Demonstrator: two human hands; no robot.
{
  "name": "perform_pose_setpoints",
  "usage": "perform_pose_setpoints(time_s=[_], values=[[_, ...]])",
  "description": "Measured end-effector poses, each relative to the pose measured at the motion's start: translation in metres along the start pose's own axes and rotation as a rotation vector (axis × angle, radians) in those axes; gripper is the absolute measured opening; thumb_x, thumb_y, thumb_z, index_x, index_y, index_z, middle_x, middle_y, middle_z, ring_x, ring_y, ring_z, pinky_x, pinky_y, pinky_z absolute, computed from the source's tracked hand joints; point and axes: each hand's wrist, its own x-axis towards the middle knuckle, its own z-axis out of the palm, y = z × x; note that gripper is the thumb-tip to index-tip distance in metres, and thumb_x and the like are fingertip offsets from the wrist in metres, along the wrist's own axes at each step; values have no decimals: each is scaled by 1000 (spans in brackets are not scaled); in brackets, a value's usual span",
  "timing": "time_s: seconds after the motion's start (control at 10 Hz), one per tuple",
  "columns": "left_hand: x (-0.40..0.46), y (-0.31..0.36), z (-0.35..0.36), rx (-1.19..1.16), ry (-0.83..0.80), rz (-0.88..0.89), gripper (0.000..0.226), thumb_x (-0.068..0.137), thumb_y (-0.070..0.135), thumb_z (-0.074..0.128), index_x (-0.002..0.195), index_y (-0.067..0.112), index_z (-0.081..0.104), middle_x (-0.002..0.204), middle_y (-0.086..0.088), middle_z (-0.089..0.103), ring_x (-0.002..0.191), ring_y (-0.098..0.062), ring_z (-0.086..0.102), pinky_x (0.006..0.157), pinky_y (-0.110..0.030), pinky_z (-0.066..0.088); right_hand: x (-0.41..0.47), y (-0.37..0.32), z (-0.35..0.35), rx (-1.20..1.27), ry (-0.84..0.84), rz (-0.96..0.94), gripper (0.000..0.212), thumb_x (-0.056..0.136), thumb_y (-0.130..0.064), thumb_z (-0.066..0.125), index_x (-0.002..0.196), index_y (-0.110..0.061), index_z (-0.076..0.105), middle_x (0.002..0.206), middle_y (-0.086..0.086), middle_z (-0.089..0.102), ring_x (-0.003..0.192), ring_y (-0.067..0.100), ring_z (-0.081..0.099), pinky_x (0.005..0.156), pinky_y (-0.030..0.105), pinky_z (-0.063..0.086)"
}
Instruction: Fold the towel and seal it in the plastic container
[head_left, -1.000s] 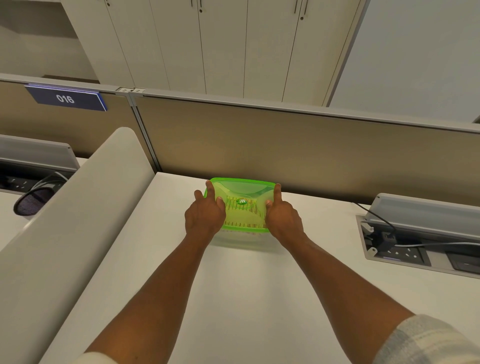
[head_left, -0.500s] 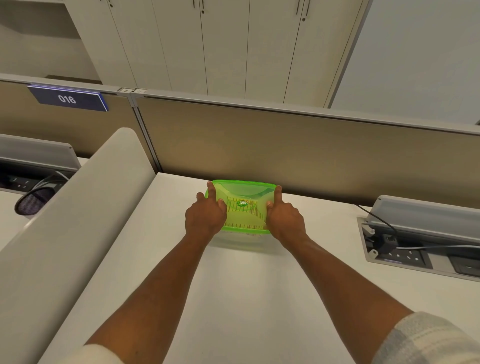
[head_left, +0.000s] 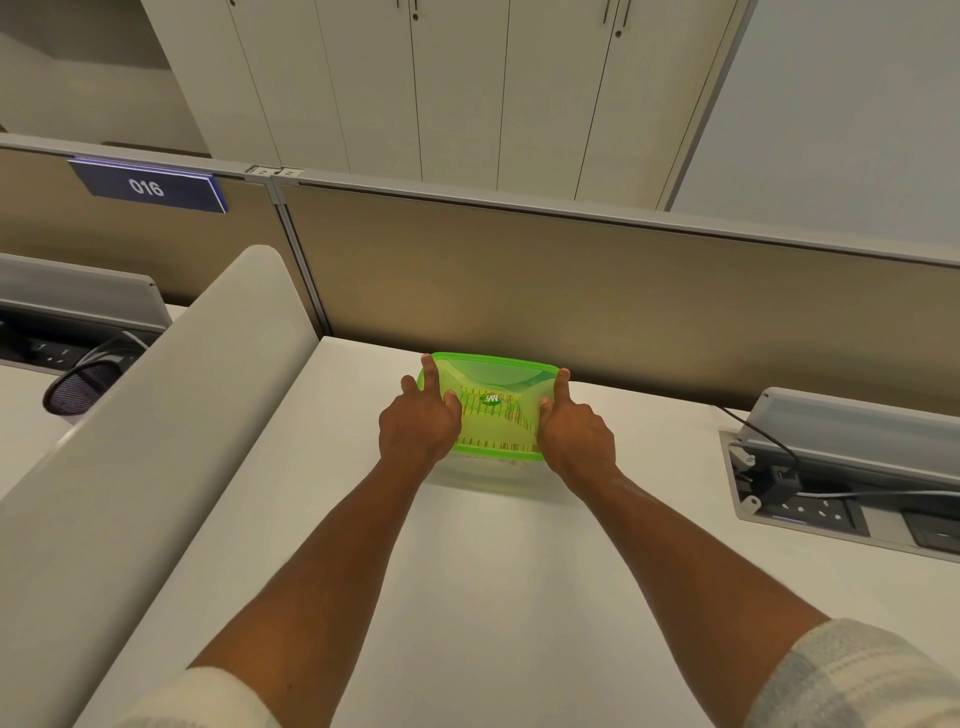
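Observation:
A clear plastic container with a translucent green lid (head_left: 493, 387) stands on the white desk near the beige partition. Through the lid a striped folded towel (head_left: 496, 428) shows inside. My left hand (head_left: 418, 423) grips the container's left side, its index finger stretched along the lid's left edge and its thumb on top of the lid. At the right side my right hand (head_left: 574, 434) holds on in the same way. The lid lies flat on the container.
A beige partition wall (head_left: 597, 291) runs right behind the container. A curved grey divider (head_left: 156, 415) borders the desk on the left. A power socket box with cables (head_left: 831, 483) sits open at the right. The white desk (head_left: 467, 597) stretches toward me.
Both hands stay on the container in the same grip. Only the view has shifted slightly.

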Motion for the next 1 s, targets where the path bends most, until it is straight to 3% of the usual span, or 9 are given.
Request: perform_pose_setpoints(time_s=[0.1,0.2,0.3,0.4,0.5,0.7,1.0], values=[[0,1,-3,70,31,56,64,100,40,29,155,13,12,148,-17,37,123,-36,47,94,-47,42,-2,-5,-5,-30,6,17,56,103,-35,28,154,-15,15,116,14,59,98,33,59,70,39,43],[-2,3,-4,55,84,168,62,101,37,29,155,13,12,159,-14,25,139,-33,32,110,-49,31,-2,-9,-7,-99,117,-48,55,100,-26,38,150,-7,26,131,16,49,113,34,51,85,42,44],[-5,11,-2,11,65,327,59,102,34,26,156,14,13,163,-9,15,149,-27,14,121,-47,14,-1,-23,-4,-49,146,-196,56,97,-22,43,149,-3,29,148,18,39,137,34,34,112,41,28],[-6,17,2,17,-1,354,58,103,36,24,156,14,12,164,-8,10,151,-26,8,122,-46,8,-2,-33,3,-40,77,-249,59,101,-29,37,152,-4,22,157,17,25,146,31,20,120,41,14],[-7,18,10,97,-34,357,60,103,40,22,156,13,11,165,-8,7,151,-27,5,122,-47,4,-6,-34,15,-99,13,-270,60,104,-35,25,154,-5,12,162,14,11,150,28,5,122,41,3],[-9,16,16,134,-2,359,62,103,42,19,156,12,9,164,-8,7,152,-26,4,122,-44,2,-11,-33,21,-180,14,-266,60,104,-36,16,154,-5,7,163,14,5,151,27,0,122,42,0],[-14,23,0,80,-53,350,62,104,38,20,155,10,0,165,-8,-5,151,-26,-5,123,-43,2,-12,-35,10,-116,-22,-253,62,105,-39,19,154,-5,5,163,13,2,150,28,-2,122,42,-1]])
